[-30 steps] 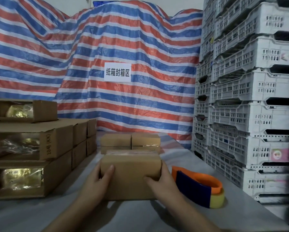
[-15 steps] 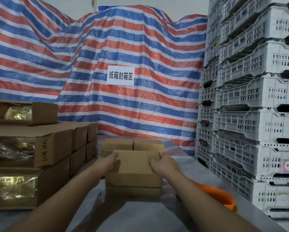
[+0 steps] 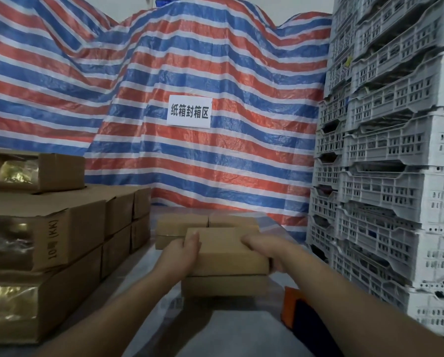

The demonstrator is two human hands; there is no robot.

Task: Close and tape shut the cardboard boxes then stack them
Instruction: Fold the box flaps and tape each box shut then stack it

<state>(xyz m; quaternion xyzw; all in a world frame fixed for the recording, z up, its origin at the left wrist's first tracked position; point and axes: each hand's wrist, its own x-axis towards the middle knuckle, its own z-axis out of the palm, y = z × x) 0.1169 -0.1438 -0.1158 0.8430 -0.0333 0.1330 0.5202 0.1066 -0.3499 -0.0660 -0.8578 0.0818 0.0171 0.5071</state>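
Both my hands, left and right, gripped a box atop another box on the grey counter; striped tarp hung behind, white crates stood right.

Before you, a red, white and blue striped tarpaulin hangs bearing a white paper sign with Chinese characters; stacked white plastic crates tower at right.
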